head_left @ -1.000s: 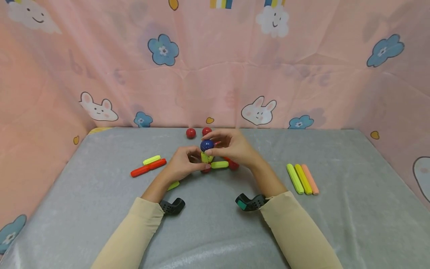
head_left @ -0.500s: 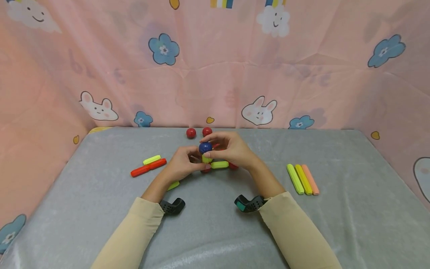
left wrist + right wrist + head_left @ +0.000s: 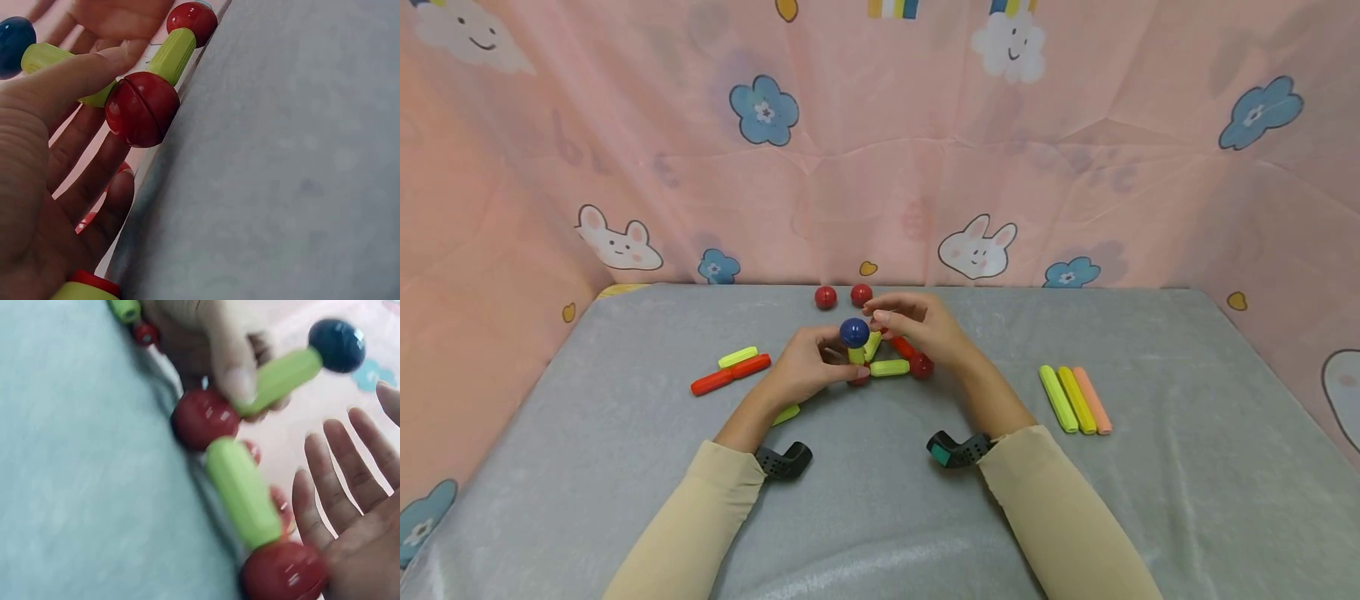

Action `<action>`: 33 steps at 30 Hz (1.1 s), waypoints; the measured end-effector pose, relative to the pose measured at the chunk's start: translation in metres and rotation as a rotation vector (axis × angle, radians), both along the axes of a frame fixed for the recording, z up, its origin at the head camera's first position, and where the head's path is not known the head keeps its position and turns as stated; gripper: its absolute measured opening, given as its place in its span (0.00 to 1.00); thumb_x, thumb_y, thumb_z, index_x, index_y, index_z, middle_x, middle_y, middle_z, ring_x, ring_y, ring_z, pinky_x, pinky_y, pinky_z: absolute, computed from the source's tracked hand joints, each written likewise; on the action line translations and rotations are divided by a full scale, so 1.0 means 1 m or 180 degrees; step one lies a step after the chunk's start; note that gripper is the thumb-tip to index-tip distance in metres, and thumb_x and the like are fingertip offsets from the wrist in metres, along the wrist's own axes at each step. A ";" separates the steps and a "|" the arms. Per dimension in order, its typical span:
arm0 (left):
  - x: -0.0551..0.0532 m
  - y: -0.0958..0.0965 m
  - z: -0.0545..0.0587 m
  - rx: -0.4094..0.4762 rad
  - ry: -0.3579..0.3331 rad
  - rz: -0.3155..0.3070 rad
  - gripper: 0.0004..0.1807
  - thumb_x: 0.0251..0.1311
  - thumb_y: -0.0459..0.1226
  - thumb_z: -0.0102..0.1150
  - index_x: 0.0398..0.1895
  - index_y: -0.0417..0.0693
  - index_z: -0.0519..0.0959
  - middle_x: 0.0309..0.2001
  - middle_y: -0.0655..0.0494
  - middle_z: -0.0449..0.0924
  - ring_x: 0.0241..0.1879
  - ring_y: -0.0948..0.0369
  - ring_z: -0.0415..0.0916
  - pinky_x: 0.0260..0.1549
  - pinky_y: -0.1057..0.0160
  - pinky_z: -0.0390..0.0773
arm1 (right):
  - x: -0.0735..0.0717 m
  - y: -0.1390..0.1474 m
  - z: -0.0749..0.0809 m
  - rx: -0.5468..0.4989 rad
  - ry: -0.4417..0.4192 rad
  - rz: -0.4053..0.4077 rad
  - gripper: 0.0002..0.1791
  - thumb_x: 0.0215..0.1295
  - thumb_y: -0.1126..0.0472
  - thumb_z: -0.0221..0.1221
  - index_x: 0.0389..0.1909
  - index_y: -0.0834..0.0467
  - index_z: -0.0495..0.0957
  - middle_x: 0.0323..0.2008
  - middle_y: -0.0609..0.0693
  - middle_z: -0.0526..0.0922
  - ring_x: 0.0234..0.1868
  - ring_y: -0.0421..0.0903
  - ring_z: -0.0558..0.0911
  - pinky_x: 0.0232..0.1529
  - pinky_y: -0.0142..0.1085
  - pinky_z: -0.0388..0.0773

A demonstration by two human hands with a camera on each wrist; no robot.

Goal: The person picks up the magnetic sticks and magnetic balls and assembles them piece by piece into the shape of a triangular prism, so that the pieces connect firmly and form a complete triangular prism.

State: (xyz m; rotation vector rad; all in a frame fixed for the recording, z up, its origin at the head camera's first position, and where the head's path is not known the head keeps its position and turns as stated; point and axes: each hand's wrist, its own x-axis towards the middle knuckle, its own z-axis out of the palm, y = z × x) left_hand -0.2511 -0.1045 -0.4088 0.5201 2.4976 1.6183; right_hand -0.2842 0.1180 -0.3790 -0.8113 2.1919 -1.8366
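My left hand [image 3: 808, 363] pinches an upright yellow-green rod [image 3: 281, 380] between thumb and fingers. A shiny blue ball [image 3: 854, 333] caps its top, and a red ball [image 3: 142, 109] sits at its foot. From that red ball a second yellow-green rod [image 3: 890, 367] lies along the table to another red ball [image 3: 921, 366]. Behind these are a red rod [image 3: 902, 347] and a further yellow-green rod [image 3: 872, 345], partly hidden by the hands. My right hand [image 3: 925, 330] hovers just right of the blue ball, apart from it, its fingers extended and holding nothing in the right wrist view.
Two loose red balls, one a left ball [image 3: 825, 297], stand at the grey table's [image 3: 880, 517] back edge. Left lie a red rod pair [image 3: 731, 375] and a short yellow-green rod [image 3: 738, 357]. Three rods, including a yellow one [image 3: 1077, 400], lie right. A patterned pink cloth [image 3: 880, 192] hangs behind.
My right hand has let go of the blue ball and drawn back to the right. The blue ball has shifted slightly left and down, and stays on the rod in my left hand.
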 end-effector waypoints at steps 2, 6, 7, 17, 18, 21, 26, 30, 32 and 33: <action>-0.001 0.000 0.000 -0.0008 -0.0034 0.0013 0.18 0.52 0.39 0.76 0.47 0.50 0.85 0.41 0.51 0.87 0.41 0.57 0.82 0.46 0.59 0.82 | -0.003 0.002 -0.006 -0.0065 -0.0145 -0.0097 0.18 0.74 0.64 0.54 0.57 0.70 0.78 0.55 0.69 0.81 0.47 0.55 0.84 0.47 0.33 0.84; -0.001 0.001 -0.001 -0.0033 -0.0074 0.0016 0.18 0.52 0.40 0.76 0.47 0.50 0.85 0.41 0.51 0.87 0.42 0.57 0.82 0.46 0.59 0.82 | -0.007 0.008 -0.017 -0.0331 -0.0514 -0.0391 0.22 0.75 0.59 0.54 0.60 0.72 0.74 0.53 0.60 0.84 0.43 0.43 0.85 0.46 0.31 0.84; 0.000 0.001 0.000 -0.0036 -0.0085 0.0016 0.18 0.52 0.40 0.76 0.47 0.50 0.85 0.42 0.51 0.87 0.42 0.57 0.82 0.46 0.60 0.82 | -0.008 0.010 -0.019 -0.0412 -0.0587 -0.0465 0.23 0.75 0.58 0.54 0.61 0.72 0.74 0.51 0.56 0.86 0.42 0.42 0.84 0.46 0.31 0.84; 0.001 0.001 0.002 -0.0054 -0.0097 -0.0020 0.18 0.54 0.41 0.75 0.48 0.49 0.84 0.43 0.50 0.87 0.43 0.56 0.82 0.48 0.59 0.82 | -0.009 0.011 -0.018 -0.0533 -0.0823 -0.0663 0.24 0.74 0.55 0.55 0.61 0.69 0.75 0.51 0.56 0.85 0.44 0.44 0.84 0.48 0.33 0.83; 0.001 0.001 0.003 -0.0054 -0.0093 -0.0020 0.19 0.55 0.41 0.75 0.49 0.48 0.84 0.44 0.49 0.87 0.44 0.56 0.82 0.48 0.58 0.82 | -0.009 0.010 -0.016 -0.0522 -0.0834 -0.0665 0.23 0.74 0.55 0.55 0.61 0.68 0.75 0.51 0.56 0.84 0.45 0.44 0.84 0.49 0.33 0.83; 0.002 0.000 0.003 -0.0071 -0.0065 -0.0007 0.19 0.55 0.42 0.75 0.50 0.48 0.84 0.45 0.49 0.87 0.44 0.56 0.82 0.49 0.58 0.82 | -0.007 0.010 -0.006 -0.0469 -0.0820 -0.0691 0.23 0.74 0.56 0.55 0.61 0.68 0.74 0.54 0.61 0.82 0.46 0.46 0.83 0.49 0.33 0.83; 0.004 -0.002 0.002 -0.0089 -0.0073 0.0039 0.20 0.55 0.41 0.75 0.51 0.49 0.84 0.45 0.49 0.87 0.44 0.55 0.81 0.47 0.60 0.81 | 0.002 0.018 0.013 -0.0084 -0.0820 -0.0857 0.20 0.74 0.53 0.57 0.59 0.61 0.78 0.56 0.59 0.82 0.50 0.47 0.83 0.52 0.35 0.83; 0.005 -0.002 0.003 -0.0099 -0.0106 0.0054 0.20 0.55 0.41 0.75 0.51 0.51 0.84 0.45 0.50 0.86 0.44 0.55 0.81 0.48 0.59 0.81 | 0.015 0.038 0.025 0.0373 -0.0684 -0.0872 0.21 0.74 0.52 0.58 0.60 0.59 0.78 0.58 0.61 0.80 0.54 0.53 0.82 0.54 0.37 0.83; 0.004 0.000 0.003 -0.0120 -0.0119 0.0039 0.20 0.55 0.42 0.75 0.51 0.51 0.84 0.46 0.50 0.86 0.44 0.54 0.81 0.48 0.58 0.81 | 0.023 0.052 0.031 0.0593 -0.0572 -0.0908 0.21 0.73 0.52 0.58 0.60 0.59 0.77 0.58 0.63 0.80 0.54 0.54 0.82 0.53 0.36 0.83; 0.004 0.000 0.003 -0.0127 -0.0114 0.0018 0.20 0.55 0.42 0.75 0.51 0.51 0.84 0.46 0.50 0.86 0.45 0.54 0.81 0.48 0.58 0.81 | 0.028 0.059 0.034 0.0681 -0.0540 -0.0936 0.21 0.73 0.52 0.59 0.60 0.59 0.77 0.59 0.63 0.80 0.54 0.54 0.82 0.51 0.36 0.84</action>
